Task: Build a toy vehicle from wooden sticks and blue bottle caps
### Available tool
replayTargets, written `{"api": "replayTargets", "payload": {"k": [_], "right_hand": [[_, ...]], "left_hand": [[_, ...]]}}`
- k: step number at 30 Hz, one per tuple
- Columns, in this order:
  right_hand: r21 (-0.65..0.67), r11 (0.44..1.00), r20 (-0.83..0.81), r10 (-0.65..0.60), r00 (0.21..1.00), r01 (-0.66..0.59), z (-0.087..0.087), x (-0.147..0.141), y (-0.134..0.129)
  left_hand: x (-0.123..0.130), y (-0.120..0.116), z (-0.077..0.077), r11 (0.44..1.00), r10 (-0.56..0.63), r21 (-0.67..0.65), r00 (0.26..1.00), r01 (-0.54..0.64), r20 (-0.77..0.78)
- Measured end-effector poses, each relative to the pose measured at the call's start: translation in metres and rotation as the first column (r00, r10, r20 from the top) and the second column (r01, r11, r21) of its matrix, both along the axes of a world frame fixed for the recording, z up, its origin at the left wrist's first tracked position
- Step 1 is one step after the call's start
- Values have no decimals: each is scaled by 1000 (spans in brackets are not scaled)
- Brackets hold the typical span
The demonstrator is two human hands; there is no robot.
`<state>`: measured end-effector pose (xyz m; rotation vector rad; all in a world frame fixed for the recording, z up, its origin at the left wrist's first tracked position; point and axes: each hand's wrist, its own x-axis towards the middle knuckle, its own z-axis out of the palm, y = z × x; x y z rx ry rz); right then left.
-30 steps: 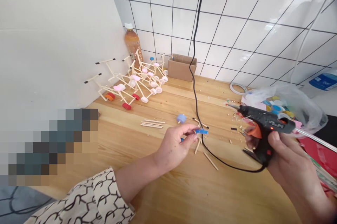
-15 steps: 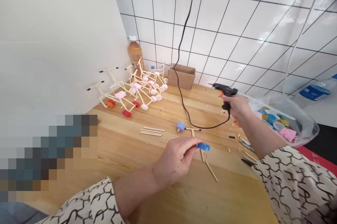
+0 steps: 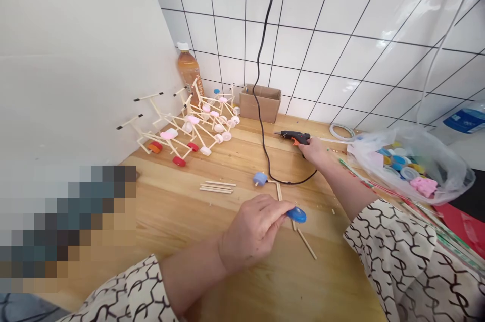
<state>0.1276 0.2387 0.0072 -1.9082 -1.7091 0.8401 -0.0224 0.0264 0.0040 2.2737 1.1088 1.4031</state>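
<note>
Between thumb and fingers, my left hand point(image 3: 257, 233) pinches a blue bottle cap point(image 3: 297, 214) above the table. Farther back, my right hand point(image 3: 314, 153) grips a black hot glue gun point(image 3: 295, 137) with an orange trigger, its nozzle pointing left, low over the tabletop. A light-blue wheel of bottle caps point(image 3: 259, 178) on a stick lies past my left hand, beside a T-shaped joint of wooden sticks point(image 3: 279, 190). One loose stick point(image 3: 306, 244) lies just right of the blue cap. Several more sticks point(image 3: 216, 189) lie in a row to the left.
Several small stick-and-cap tricycles point(image 3: 182, 130) stand at the back left, near a tea bottle point(image 3: 188, 67). A cardboard box point(image 3: 260, 105) is against the tiled wall. At right are a tape roll point(image 3: 341, 131) and a plastic bag of caps point(image 3: 450, 170). The black cord point(image 3: 265, 148) crosses the table.
My right hand has moved left and lowered with the glue gun. The blue cap in my left hand has tilted so more of its face shows. The view has shifted slightly.
</note>
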Motion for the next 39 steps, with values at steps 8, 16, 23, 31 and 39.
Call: {"api": "replayTargets", "payload": {"k": [8,16,23,31,39], "right_hand": [[97,952,-149,303,941,-291,42,39,-100],[187,811,-233,585,777,-554,50,55,-181],[196,798,-239,603,761,-570,48,38,-186],[197,856,-292,517,804,-479,44,37,-190],[279,864,-422,502,755,-418,30,35,-195]], "left_hand": [[0,-1,4,992,-77,96,996,81,-46],[0,-4,6,989,-67,128,994,78,-85],[1,-5,2,987,-81,132,993,91,-80],[5,-8,5,995,-86,-35,993,89,78],[7,-12,10,941,-70,-306,967,146,244]]}}
